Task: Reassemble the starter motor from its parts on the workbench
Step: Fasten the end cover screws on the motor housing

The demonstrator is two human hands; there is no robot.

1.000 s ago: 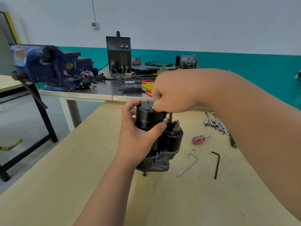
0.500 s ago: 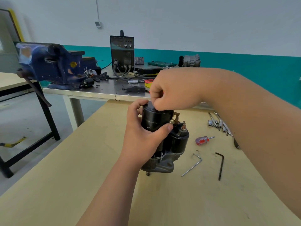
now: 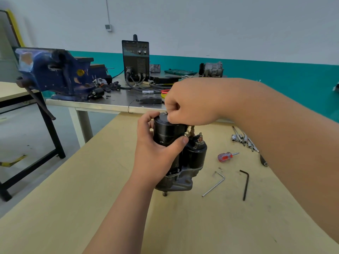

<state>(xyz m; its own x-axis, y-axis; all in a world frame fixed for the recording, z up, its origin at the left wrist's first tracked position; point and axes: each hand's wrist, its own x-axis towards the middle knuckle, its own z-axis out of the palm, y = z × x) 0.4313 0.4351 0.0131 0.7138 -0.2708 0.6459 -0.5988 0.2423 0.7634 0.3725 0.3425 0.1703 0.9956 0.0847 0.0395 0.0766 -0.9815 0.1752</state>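
My left hand (image 3: 156, 154) grips the black body of the starter motor (image 3: 170, 131) to steady it upright on the workbench (image 3: 73, 208) while my right hand (image 3: 189, 105) curls down on its top cap (image 3: 161, 118), though I cannot tell what those fingers pinch.

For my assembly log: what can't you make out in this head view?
Head view:
Whether the right hand pinches anything atop the starter motor: hidden under its curled fingers.
Motor's near side: covered by the left hand.
Welder panel text: too small, blurred.
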